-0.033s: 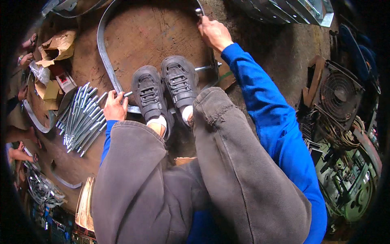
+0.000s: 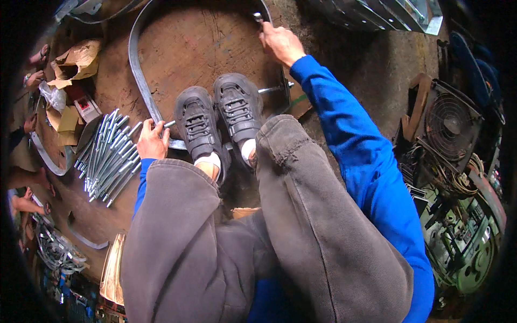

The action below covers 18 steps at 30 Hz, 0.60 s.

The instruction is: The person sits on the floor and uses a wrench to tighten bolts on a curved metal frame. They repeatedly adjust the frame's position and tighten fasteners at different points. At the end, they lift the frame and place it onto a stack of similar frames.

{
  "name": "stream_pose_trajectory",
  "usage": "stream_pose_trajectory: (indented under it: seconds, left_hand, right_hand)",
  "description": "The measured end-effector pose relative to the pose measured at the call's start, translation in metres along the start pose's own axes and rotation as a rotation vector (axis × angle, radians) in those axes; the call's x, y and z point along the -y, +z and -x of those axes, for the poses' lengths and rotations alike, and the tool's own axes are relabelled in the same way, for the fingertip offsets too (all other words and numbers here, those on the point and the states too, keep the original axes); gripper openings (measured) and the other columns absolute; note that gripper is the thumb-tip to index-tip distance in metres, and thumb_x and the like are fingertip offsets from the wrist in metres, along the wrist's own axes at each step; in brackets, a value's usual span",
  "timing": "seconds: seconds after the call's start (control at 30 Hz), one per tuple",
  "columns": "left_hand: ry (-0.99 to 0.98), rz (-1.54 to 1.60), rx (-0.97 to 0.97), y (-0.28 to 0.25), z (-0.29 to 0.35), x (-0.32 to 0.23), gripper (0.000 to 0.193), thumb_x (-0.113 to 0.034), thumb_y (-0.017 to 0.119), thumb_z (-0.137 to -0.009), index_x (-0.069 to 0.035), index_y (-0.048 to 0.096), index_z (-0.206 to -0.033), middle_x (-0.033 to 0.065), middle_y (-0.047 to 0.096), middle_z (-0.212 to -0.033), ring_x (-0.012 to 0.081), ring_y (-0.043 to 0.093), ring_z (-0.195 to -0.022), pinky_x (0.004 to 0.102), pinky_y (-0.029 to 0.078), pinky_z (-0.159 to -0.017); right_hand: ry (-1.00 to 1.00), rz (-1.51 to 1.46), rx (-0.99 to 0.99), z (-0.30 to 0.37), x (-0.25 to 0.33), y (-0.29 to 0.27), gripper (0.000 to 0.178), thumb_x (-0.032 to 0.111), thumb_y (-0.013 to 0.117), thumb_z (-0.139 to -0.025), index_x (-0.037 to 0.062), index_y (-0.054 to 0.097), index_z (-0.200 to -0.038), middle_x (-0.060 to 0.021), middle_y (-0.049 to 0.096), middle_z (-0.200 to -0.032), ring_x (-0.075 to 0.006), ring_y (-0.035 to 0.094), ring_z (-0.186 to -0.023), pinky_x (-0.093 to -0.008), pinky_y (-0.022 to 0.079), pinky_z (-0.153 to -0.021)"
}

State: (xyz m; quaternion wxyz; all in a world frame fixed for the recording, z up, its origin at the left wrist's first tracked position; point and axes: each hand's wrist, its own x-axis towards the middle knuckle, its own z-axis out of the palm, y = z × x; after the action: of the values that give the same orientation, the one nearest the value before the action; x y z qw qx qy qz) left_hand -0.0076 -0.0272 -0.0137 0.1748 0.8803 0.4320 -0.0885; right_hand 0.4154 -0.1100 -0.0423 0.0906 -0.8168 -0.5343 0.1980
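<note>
Well, the curved metal band (image 2: 135, 59) arcs around the person's shoes (image 2: 237, 102), a large U whose long axis runs away from the body, its bend passing out of view at the top edge and its sides coming back toward the person. Its left side slants down to the left hand (image 2: 152, 141), whose fingers curl around a rod end (image 2: 169, 124); that end points rightward and slightly away, toward the shoes. Past the shoes a bolt (image 2: 272, 89) sticks out on nearly the same line, though the shoes hide whether the two are one rod. The right hand (image 2: 281, 44) is curled beside the band's right side, a shiny metal piece (image 2: 258, 17) at its fingertips; how firmly it grips, I cannot tell. Underneath spreads a scuffed brown floor (image 2: 210, 54). To the left lies a heap of metal rods (image 2: 107, 156) near a torn cardboard box (image 2: 81, 56); to the right stand a round-grilled fan (image 2: 448, 126) and a greenish machine (image 2: 476, 264).
</note>
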Motion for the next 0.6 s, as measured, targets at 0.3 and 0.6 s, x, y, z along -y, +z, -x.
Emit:
stream_pose_trajectory:
  seconds: [0.3,0.6]
  left_hand:
    - [0.011,-0.010,-0.004,-0.004,0.002,0.001,0.024,-0.024,0.068,-0.080,-0.015,0.067,-0.102,0.0093,0.056,-0.112,0.0299,0.062,-0.092,0.0407,0.051,-0.074]
    - [-0.021,0.031,0.025,-0.003,0.002,0.001,0.025,-0.024,0.068,-0.081,-0.013,0.067,-0.103,0.0102,0.055,-0.113,0.0289,0.060,-0.097,0.0400,0.051,-0.077]
  right_hand:
    - [-0.068,-0.309,-0.465,0.129,0.044,-0.025,0.011,0.012,0.055,-0.092,0.0054,0.056,-0.100,-0.0162,0.059,-0.072,-0.0311,0.061,-0.060,-0.0359,0.048,-0.053]
    - [-0.337,-0.833,-0.380,0.251,0.000,0.003,0.017,0.020,0.052,-0.096,0.0035,0.052,-0.100,-0.0184,0.064,-0.104,-0.0277,0.063,-0.087,-0.0372,0.050,-0.078]
